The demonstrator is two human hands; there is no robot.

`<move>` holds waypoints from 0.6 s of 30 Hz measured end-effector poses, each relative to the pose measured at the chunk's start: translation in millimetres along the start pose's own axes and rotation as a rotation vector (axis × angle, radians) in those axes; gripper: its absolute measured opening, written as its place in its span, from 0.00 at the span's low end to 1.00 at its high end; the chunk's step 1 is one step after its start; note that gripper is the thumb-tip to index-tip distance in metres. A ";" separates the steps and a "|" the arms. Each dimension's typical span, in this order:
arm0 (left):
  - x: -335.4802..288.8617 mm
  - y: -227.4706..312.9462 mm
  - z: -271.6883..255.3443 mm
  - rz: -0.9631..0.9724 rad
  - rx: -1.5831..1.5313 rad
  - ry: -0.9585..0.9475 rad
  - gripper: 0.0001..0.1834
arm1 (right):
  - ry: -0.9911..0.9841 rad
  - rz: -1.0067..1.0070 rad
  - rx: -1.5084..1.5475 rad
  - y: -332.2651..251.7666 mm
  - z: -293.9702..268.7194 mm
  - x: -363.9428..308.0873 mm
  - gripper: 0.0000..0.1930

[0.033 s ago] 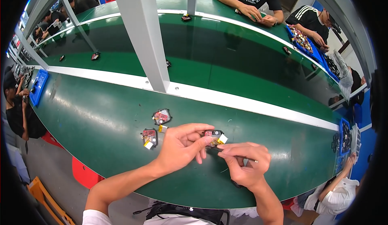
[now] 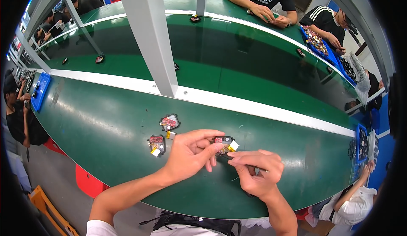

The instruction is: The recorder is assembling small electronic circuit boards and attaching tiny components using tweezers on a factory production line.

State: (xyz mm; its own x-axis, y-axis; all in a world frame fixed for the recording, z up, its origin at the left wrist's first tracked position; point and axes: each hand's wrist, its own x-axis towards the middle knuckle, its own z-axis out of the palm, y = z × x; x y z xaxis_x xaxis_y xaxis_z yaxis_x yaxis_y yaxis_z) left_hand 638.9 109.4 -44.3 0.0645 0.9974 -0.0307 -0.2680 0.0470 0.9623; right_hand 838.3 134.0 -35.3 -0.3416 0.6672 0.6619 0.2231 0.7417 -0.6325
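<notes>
My left hand [image 2: 190, 153] is closed on the edge of a small electronic device [image 2: 224, 140], pinching it between thumb and fingers. This device has a black rim, a red circuit board and a white-and-yellow battery [image 2: 233, 146] at its right side. In my right hand [image 2: 257, 172] is a slim dark pen-like tool [image 2: 262, 170], its tip at the lower right of the device; its exact kind is unclear. Left of my left hand lie two similar open devices, an upper one [image 2: 170, 122] and a lower one [image 2: 157, 143], each with a small yellow-wrapped battery beside or over it.
The green worktable [image 2: 106, 121] has a white rail [image 2: 254, 113] along its far side and a grey post [image 2: 154, 45] rising from it. Beyond runs a green belt [image 2: 254, 75] carrying several devices. Blue trays [image 2: 41, 92] stand at both ends. Co-workers sit around.
The pen-like tool's rear end has dipped very slightly as my right fingers shift. My left hand and the devices stay in place.
</notes>
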 end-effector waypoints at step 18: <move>51.8 21.1 -6.6 0.033 0.264 0.125 0.10 | 0.195 0.104 0.029 -16.3 4.0 12.0 0.11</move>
State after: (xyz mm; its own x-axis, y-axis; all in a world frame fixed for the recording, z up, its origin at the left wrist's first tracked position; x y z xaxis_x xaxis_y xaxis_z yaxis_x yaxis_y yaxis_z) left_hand 630.2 162.4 -27.4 -0.0638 0.9978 -0.0156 -0.0075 0.0152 0.9999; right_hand 826.9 129.6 -18.6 -0.1347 0.7427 0.6560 0.2206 0.6679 -0.7109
